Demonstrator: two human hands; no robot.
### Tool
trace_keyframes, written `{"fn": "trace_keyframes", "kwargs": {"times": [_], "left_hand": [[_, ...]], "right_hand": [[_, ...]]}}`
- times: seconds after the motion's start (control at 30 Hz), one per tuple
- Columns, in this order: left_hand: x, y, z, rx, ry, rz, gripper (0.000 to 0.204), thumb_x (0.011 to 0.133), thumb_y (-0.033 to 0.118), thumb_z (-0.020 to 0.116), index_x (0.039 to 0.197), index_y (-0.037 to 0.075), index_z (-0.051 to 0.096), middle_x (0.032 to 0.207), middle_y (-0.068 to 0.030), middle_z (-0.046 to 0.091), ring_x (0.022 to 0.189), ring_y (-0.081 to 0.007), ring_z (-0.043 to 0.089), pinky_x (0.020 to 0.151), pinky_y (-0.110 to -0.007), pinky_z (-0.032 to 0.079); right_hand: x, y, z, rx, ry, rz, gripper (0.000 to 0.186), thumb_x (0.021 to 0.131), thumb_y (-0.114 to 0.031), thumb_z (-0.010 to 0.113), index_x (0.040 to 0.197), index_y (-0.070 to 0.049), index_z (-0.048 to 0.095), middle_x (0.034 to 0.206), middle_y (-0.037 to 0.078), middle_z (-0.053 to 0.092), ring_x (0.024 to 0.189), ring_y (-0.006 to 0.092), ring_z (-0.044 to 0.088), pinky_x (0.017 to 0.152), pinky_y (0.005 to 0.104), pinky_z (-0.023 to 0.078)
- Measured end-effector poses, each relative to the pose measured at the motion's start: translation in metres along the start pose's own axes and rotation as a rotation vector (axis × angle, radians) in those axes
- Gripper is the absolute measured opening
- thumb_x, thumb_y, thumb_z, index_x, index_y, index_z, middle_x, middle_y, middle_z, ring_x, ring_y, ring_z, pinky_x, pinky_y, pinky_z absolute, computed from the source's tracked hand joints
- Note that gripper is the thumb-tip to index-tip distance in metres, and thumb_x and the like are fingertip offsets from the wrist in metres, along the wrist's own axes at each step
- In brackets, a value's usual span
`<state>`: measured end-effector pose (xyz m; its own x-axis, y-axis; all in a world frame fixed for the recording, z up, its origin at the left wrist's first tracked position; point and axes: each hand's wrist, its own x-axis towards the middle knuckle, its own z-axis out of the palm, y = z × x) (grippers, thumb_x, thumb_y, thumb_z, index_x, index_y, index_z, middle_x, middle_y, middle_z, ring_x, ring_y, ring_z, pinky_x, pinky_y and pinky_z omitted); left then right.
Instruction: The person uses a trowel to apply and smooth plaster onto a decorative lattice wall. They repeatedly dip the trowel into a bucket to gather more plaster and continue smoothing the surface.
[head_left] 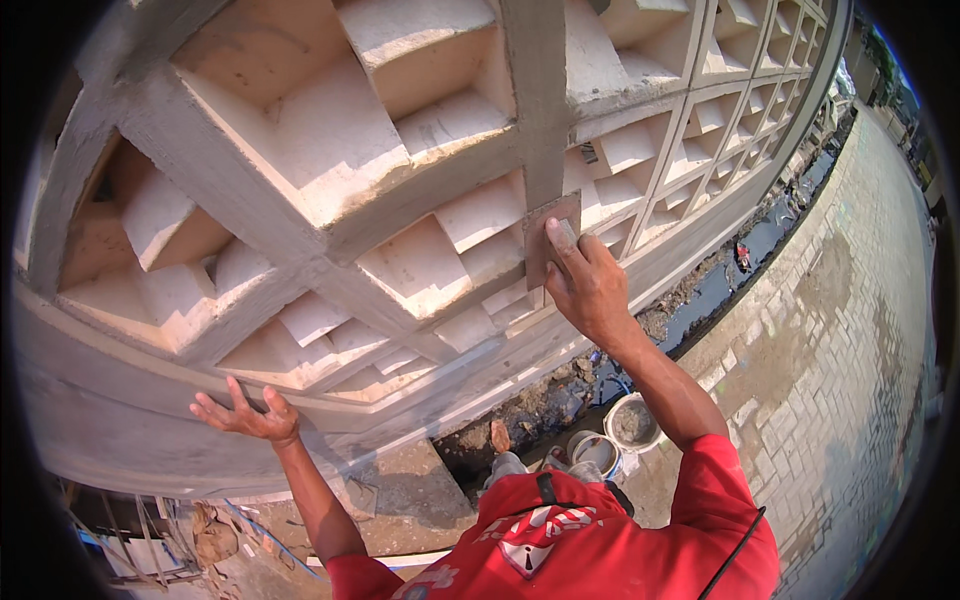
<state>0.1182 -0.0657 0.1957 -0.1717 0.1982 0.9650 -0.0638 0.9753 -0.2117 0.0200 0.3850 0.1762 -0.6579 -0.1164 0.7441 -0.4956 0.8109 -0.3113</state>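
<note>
My right hand (590, 285) grips a flat metal trowel (538, 240), its plate lying against a grey cement strip (540, 150) between the pale, recessed blocks of a latticed wall (340, 170). My thumb and fingers are around its handle, which is mostly hidden. My left hand (245, 415) is open with fingers spread, palm upward and empty, at the lower ledge (150, 350) of the lattice; whether it touches the ledge I cannot tell.
Below the wall runs a narrow ditch (690, 305) with dark water and rubble. Two buckets (630, 425) with grey contents stand by my feet. A paved path (850, 330) curves along the right. Poles and debris (150, 550) lie at lower left.
</note>
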Motion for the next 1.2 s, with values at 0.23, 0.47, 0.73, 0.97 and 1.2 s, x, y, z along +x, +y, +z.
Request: {"fn": "trace_keyframes", "kwargs": {"times": [0.23,0.47,0.73,0.97,1.2], "left_hand": [[0.001,-0.004,0.000,0.011,0.008,0.011,0.050,0.095,0.042,0.050,0.131,0.008,0.054,0.155,-0.0193,0.023,0.144,-0.0429,0.016,0.112,-0.062,0.019],[-0.003,-0.002,0.000,0.031,0.003,0.022,0.050,0.094,0.041,0.051,0.130,0.006,0.055,0.155,-0.0209,0.024,0.143,-0.0426,0.017,0.112,-0.061,0.020],[0.003,-0.002,0.003,0.032,0.031,0.054,0.051,0.095,0.043,0.050,0.130,0.006,0.055,0.154,-0.0213,0.026,0.143,-0.0433,0.017,0.111,-0.063,0.020],[0.000,-0.005,0.000,0.074,0.018,0.083,0.051,0.096,0.043,0.049,0.131,0.005,0.054,0.154,-0.0217,0.024,0.143,-0.0425,0.018,0.111,-0.062,0.020],[0.002,-0.001,0.004,0.051,0.018,0.073,0.052,0.095,0.044,0.051,0.131,0.006,0.054,0.154,-0.0217,0.025,0.143,-0.0420,0.018,0.111,-0.062,0.020]], "right_hand": [[-0.090,0.014,0.027,0.126,-0.232,0.137,0.067,0.074,-0.005,0.070,0.138,-0.014,0.052,0.079,0.011,0.048,0.070,0.0298,0.053,0.061,0.0403,0.046],[0.011,-0.007,-0.029,0.134,0.018,0.079,0.066,0.075,-0.004,0.067,0.138,-0.011,0.049,0.082,0.011,0.048,0.073,0.0296,0.053,0.063,0.0404,0.047],[-0.084,0.012,0.032,0.181,-0.142,0.122,0.066,0.076,-0.007,0.066,0.139,-0.014,0.047,0.085,0.013,0.050,0.074,0.0314,0.055,0.063,0.0425,0.048],[0.014,-0.009,-0.029,0.162,0.106,0.029,0.067,0.075,-0.007,0.067,0.139,-0.014,0.047,0.085,0.011,0.050,0.072,0.0293,0.055,0.062,0.0406,0.050],[-0.074,0.006,0.037,0.122,-0.149,0.172,0.069,0.076,-0.008,0.067,0.140,-0.016,0.046,0.086,0.013,0.049,0.080,0.0311,0.054,0.066,0.0437,0.049]]}}
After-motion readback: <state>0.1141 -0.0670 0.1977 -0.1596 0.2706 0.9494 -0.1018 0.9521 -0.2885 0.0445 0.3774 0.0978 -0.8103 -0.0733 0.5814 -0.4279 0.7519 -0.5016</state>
